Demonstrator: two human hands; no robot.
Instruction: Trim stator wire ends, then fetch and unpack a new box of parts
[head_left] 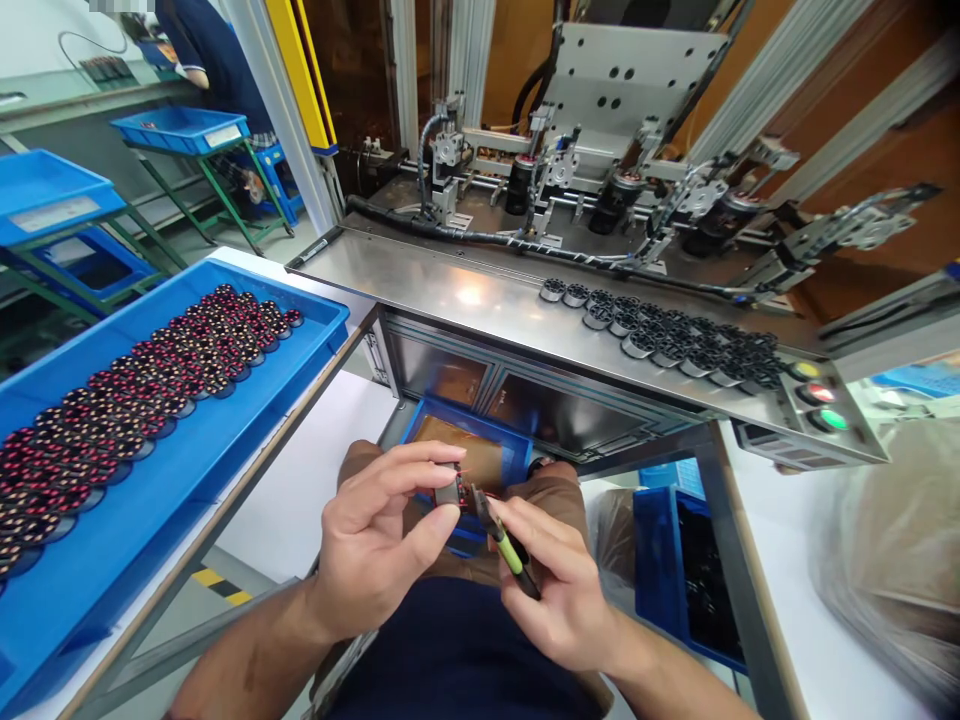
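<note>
In the middle of the view my left hand (pixel 390 525) grips a small grey, round motor part (pixel 448 490) between thumb and fingers. Reddish details and thin wire ends show along its right side. My right hand (pixel 555 580) is wrapped round a pair of cutting pliers (pixel 510 553) with black and lime-green handles. The pliers' jaws point up and left, close by the wires at the motor part's edge. Whether the jaws touch a wire is too small to tell. Both hands are above my lap.
On the left, a blue tray (pixel 300 310) carries rows of round black parts with red and copper-coloured dots. Black and silver round parts (pixel 660 335) line the machine's metal ledge (pixel 450 285), near lit buttons (pixel 829 418). A blue bin (pixel 652 550) stands lower right. A co-worker (pixel 217 60) is at back left.
</note>
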